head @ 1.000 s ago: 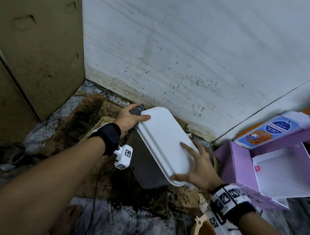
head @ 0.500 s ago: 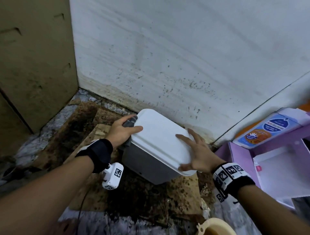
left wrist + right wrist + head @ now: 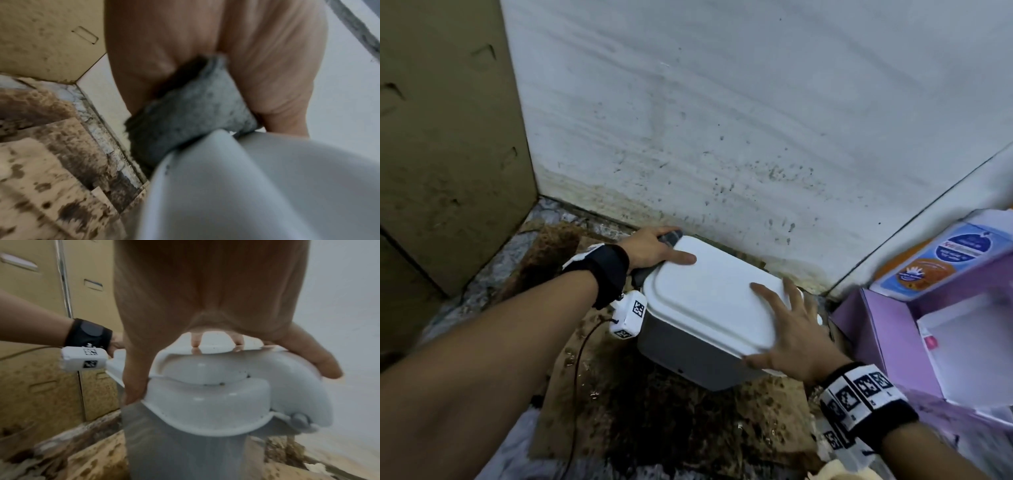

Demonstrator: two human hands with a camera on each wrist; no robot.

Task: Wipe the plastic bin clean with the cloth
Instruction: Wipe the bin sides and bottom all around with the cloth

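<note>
Bin braced in the floor corner, cloth at its far-left rim.

My right hand lies spread and flat on the white lid, fingers straight over the edge, holding nothing, just steadying the plastic bin on the stained cardboard by the wall. My left hand grips the grey cloth (bunched in the palm), thumb on the lid, so it meets the rim.
</note>
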